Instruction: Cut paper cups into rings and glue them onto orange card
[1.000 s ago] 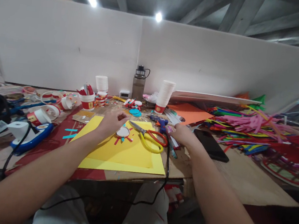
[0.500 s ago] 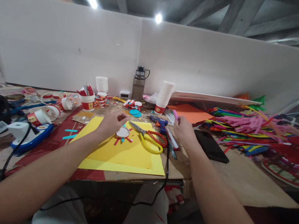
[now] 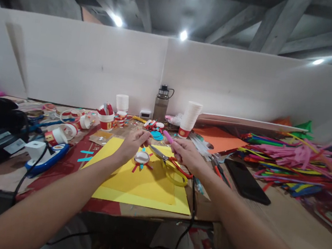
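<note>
My right hand is closed round a slim pink pen-like stick, which points up and left. Thumb and fingers of my left hand are pinched together; a tiny reddish bit may be between them, too small to name. Just below the hands, a white paper-cup base with red and blue strips spread round it lies on yellow paper. Scissors with yellow and red-orange handles rest at the paper's right, below my right hand.
Stacked paper cups and a water bottle stand at the back. Blue discs lie before them. On the right are a black phone and many coloured pipe cleaners. A blue-and-white power strip sits left; a black cable hangs over the front edge.
My right hand has moved left with the pink stick, closer to my left hand, and now covers the blue glue gun. The view has tilted up and shifted slightly left.
</note>
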